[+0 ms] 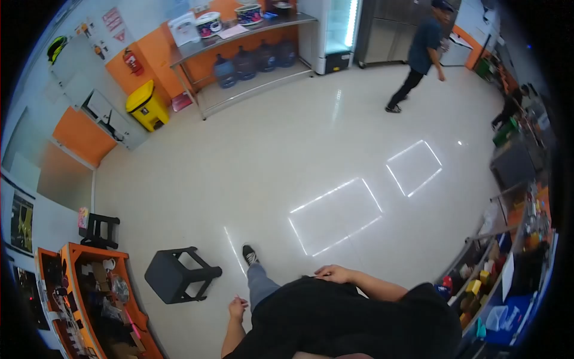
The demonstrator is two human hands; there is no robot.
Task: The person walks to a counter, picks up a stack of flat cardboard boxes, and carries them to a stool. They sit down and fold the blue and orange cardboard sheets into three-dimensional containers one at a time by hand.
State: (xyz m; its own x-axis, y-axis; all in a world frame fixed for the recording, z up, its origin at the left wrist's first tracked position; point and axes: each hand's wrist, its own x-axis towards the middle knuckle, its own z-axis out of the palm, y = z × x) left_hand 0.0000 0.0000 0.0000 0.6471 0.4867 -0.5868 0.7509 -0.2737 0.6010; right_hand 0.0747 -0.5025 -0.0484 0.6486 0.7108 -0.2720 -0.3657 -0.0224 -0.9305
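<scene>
Low at my left side hangs my left hand (237,308), its fingers loosely bent and a little apart, with nothing visible in them. My right hand (335,274) is drawn in at the front of my black shirt (359,317). Its fingers are bent together against the cloth; whatever they may hold is too small to make out. The dark plastic stool (170,276) on the floor is the thing nearest my left hand, well apart from it. One shoe (250,254) shows ahead of me on the glossy floor.
An orange shelf unit (95,251) stands at left, cluttered shelves (502,239) at right. A steel table (263,29) with water jugs (244,63) beneath, a yellow bin (147,107) and a lit fridge (339,30) line the far wall. A person (423,51) walks there; another (508,107) is at far right.
</scene>
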